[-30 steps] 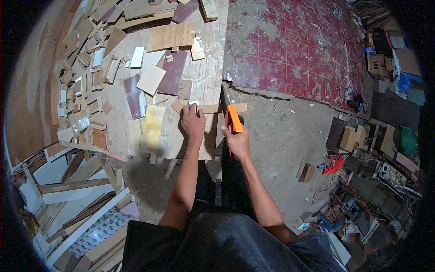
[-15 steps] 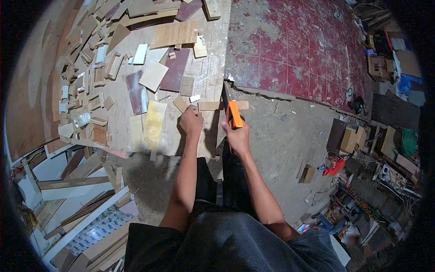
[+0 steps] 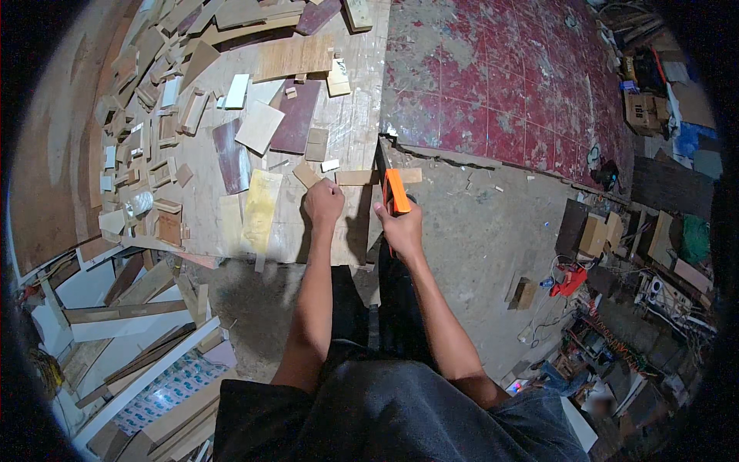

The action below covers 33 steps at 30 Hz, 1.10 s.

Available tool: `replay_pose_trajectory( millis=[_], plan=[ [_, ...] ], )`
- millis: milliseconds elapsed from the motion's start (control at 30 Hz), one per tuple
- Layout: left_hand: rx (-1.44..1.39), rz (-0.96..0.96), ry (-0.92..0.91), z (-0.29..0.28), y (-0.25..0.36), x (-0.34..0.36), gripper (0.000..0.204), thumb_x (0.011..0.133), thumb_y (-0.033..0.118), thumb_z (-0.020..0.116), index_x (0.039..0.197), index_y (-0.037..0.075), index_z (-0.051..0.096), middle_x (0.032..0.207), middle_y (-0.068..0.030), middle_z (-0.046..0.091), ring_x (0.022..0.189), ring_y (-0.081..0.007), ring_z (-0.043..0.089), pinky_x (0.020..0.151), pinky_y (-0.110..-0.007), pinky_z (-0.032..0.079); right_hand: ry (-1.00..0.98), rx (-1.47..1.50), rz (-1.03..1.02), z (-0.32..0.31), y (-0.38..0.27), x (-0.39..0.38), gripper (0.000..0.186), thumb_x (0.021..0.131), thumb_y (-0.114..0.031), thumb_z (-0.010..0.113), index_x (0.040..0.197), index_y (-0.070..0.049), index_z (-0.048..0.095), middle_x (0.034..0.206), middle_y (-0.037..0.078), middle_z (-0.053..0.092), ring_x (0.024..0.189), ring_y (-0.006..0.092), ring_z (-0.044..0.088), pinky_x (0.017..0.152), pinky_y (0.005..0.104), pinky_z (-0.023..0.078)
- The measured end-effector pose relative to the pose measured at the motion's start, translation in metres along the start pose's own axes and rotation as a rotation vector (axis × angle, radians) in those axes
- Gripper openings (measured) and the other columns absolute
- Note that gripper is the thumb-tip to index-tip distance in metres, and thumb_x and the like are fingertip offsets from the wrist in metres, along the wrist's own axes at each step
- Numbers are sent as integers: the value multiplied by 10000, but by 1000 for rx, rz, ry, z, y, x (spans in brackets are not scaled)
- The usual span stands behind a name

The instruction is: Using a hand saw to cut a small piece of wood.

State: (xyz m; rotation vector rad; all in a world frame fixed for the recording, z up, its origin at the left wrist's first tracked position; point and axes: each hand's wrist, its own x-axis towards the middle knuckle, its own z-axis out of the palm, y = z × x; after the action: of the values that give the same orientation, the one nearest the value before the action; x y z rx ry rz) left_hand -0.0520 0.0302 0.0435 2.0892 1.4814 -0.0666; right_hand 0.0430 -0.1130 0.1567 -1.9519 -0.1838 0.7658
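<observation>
Right grip (image 3: pixel 402 227) closed round orange-handled handsaw (image 3: pixel 396 191); blade crosses wooden strip (image 3: pixel 356 178) overhanging desk (image 3: pixel 289 231) edge. Left grip (image 3: pixel 324 202) curled by strip's left end, fingertips hidden, can't tell if pinching. Pin strip flat, blade square.

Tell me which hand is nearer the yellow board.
Left: the left hand is right of the yellow board; the right hand is farther right, holding the orange handle.

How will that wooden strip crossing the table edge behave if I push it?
The wooden strip looks straight along its length, so it is probably stiff. It appears narrow and thin, so likely light. Its right end overhangs the table, so pressing down there might tip it.
</observation>
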Motion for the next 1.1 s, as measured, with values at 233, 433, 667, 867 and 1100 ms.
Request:
replay_pose_trajectory(
  millis=[233, 433, 667, 867, 1100],
  plan=[
    [-134, 64, -153, -10, -10, 11, 217, 837, 259, 705, 939, 77, 764, 899, -189, 742, 844, -369, 719, 785, -454, 562, 11, -73, -5, 3, -1, 3, 261, 839, -138, 790, 768, 24, 598, 634, 71, 590, 592, 160, 535, 597, 342, 460],
    [-156, 40, -204, -14, -15, 22, 267, 818, 314, 720, 921, 73, 775, 890, -172, 743, 859, -356, 718, 791, -441, 556, 29, -82, 28, 4, -6, 3, 272, 834, -141, 798, 772, 29, 595, 643, 90, 591, 595, 179, 530, 602, 360, 462],
    [-352, 17, -206, -25, -23, 30, 309, 860, 321, 631, 861, 28, 729, 835, -243, 688, 781, -405, 684, 711, -489, 514, 11, -101, 41, 7, -7, 2, 286, 834, -143, 805, 781, 41, 592, 639, 85, 583, 600, 178, 528, 603, 358, 458],
    [29, -1, -24, -39, -26, 26, 341, 923, 336, 560, 834, 52, 727, 828, -245, 686, 774, -443, 667, 693, -523, 516, -10, -92, 24, 5, -6, 5, 292, 834, -150, 811, 789, 39, 593, 663, 84, 585, 619, 177, 530, 622, 353, 462],
    [-254, 409, 168, 0, 59, 18, 241, 970, 277, 572, 1037, 78, 690, 834, -226, 695, 746, -438, 672, 651, -535, 521, -22, -34, 50, 0, -3, 5, 255, 835, -126, 797, 800, 34, 602, 671, 54, 588, 636, 142, 525, 632, 336, 466]
  ],
)
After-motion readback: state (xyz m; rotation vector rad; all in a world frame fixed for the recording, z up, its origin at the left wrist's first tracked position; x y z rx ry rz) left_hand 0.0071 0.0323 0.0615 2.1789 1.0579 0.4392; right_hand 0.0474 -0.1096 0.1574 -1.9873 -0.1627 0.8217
